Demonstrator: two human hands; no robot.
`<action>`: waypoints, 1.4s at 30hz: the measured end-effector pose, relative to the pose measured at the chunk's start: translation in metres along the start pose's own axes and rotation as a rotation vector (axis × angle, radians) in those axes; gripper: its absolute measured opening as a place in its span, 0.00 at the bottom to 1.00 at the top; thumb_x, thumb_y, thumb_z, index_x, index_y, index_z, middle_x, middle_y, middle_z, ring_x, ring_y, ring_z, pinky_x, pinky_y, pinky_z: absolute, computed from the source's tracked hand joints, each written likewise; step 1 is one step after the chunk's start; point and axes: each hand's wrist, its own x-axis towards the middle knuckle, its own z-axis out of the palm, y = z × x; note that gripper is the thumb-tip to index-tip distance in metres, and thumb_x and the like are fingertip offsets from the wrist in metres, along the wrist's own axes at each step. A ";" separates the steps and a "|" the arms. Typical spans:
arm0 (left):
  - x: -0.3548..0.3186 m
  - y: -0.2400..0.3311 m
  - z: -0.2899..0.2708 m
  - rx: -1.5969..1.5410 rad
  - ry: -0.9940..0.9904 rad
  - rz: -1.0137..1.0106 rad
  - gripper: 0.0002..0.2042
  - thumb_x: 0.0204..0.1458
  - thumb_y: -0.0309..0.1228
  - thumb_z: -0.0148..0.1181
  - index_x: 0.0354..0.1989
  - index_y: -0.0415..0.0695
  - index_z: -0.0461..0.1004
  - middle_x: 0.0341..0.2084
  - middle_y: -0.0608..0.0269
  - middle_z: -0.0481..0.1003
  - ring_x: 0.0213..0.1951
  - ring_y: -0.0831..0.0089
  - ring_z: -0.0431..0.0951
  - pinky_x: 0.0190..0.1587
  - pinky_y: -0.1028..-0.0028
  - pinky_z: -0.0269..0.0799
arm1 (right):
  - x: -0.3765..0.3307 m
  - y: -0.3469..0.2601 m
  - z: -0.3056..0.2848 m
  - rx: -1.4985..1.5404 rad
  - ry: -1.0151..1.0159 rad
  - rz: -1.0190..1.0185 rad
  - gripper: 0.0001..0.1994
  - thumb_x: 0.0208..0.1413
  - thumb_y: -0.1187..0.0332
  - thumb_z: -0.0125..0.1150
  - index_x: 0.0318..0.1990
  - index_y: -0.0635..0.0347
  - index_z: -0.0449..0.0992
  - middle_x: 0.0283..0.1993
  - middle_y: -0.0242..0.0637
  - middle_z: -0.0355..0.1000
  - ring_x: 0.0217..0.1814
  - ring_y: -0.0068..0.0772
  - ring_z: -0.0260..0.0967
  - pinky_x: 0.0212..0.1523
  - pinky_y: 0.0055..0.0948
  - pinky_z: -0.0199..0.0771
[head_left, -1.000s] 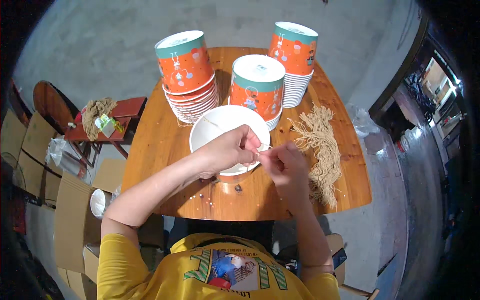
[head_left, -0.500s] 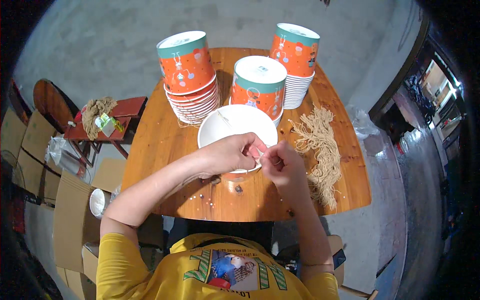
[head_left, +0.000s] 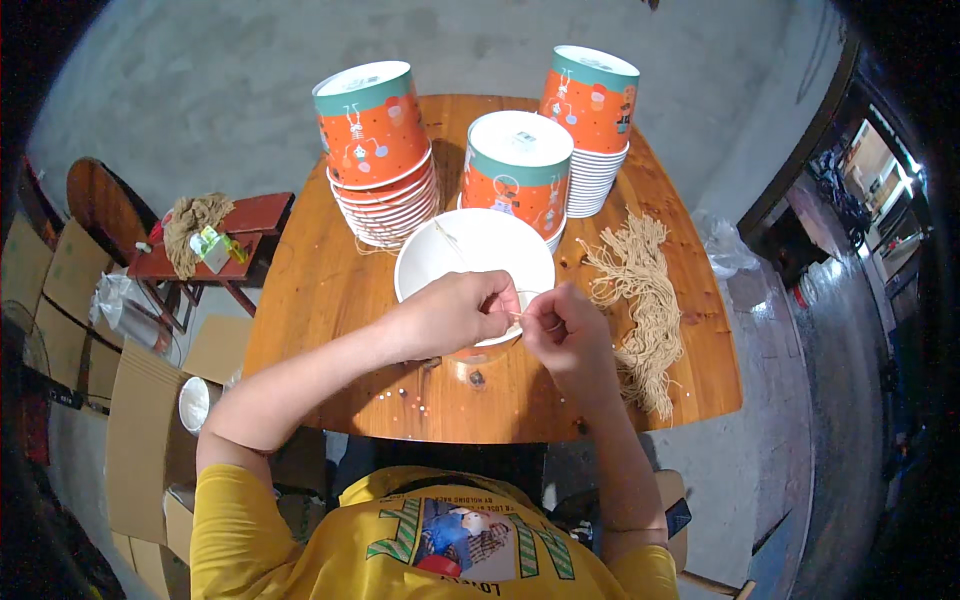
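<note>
A white-lined paper bucket (head_left: pixel 425 250) stands in front of me, its open mouth facing up and a thin strand lying in it. Over its near rim, the fingers of my left hand (head_left: pixel 462 312) are pinched together. Close on the right, my right hand (head_left: pixel 566 330) is pinched too. Between the two sets of fingertips runs a thin string (head_left: pixel 516 316), mostly hidden by the fingers. A loose bundle of beige string (head_left: pixel 640 310) lies on the table beside my right hand.
Upside-down stacks of orange and green paper buckets stand on the wooden table (head_left: pixel 300 340): one left (head_left: pixel 372 130), one middle (head_left: pixel 520 165), one right (head_left: pixel 592 110). Small beads (head_left: pixel 403 397) lie near the front edge. A red bench (head_left: pixel 255 215) and cardboard boxes (head_left: pixel 150 430) are at left.
My left hand has turned slightly and its fingers have closed in on the string at the bucket's rim. My right hand has barely moved.
</note>
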 end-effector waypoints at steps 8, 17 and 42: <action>0.000 -0.006 0.003 -0.138 0.016 -0.066 0.03 0.53 0.24 0.55 0.33 0.40 0.70 0.25 0.72 0.69 0.29 0.83 0.66 0.34 0.81 0.65 | 0.000 -0.008 -0.001 -0.040 0.015 -0.023 0.07 0.44 0.76 0.62 0.30 0.58 0.69 0.27 0.33 0.64 0.22 0.25 0.63 0.24 0.24 0.65; -0.002 -0.003 0.007 -0.301 0.062 -0.070 0.03 0.52 0.23 0.56 0.33 0.41 0.70 0.26 0.71 0.70 0.31 0.84 0.67 0.35 0.83 0.65 | -0.003 -0.009 0.002 -0.028 0.048 -0.011 0.07 0.44 0.77 0.61 0.29 0.59 0.69 0.26 0.33 0.63 0.22 0.25 0.62 0.23 0.24 0.64; 0.005 -0.003 0.007 -0.658 0.019 -0.183 0.11 0.47 0.17 0.58 0.37 0.42 0.66 0.28 0.68 0.70 0.32 0.81 0.71 0.38 0.81 0.70 | -0.017 -0.010 0.014 0.024 0.205 0.160 0.07 0.45 0.77 0.61 0.29 0.58 0.68 0.25 0.35 0.62 0.22 0.28 0.63 0.24 0.27 0.65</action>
